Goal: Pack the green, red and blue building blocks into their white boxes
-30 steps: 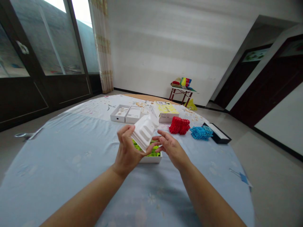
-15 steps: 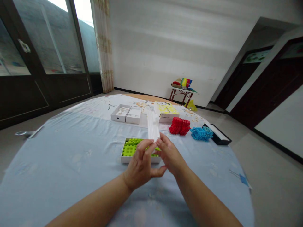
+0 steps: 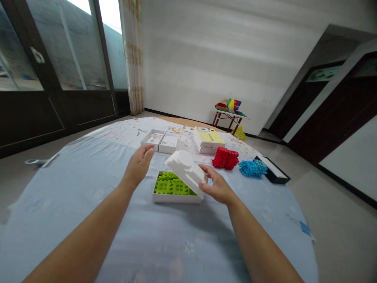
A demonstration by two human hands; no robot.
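Note:
My right hand [image 3: 217, 184] grips a white moulded packing tray [image 3: 185, 169] by its right end, thumb on the near side. The tray is tilted, its lower end over the right part of a shallow white box [image 3: 176, 199]. Green interlocking plastic blocks [image 3: 167, 186] fill the box; the tray hides those at the right. My left hand [image 3: 140, 163] is raised to the left of the tray, apart from it, with fingers stretched out and nothing in them.
Behind stand an opened white two-part box [image 3: 167, 142] and a yellow-and-white box [image 3: 207, 139]. To the right lie a red block bundle [image 3: 225, 158], a blue block bundle [image 3: 252, 169] and a black box [image 3: 273, 169]. A metal clip [image 3: 35, 161] sits on the left table edge.
My left hand has let go of the white tray and moved left. The tray, now held by my right hand alone, has turned from edge-on to show its broad moulded face.

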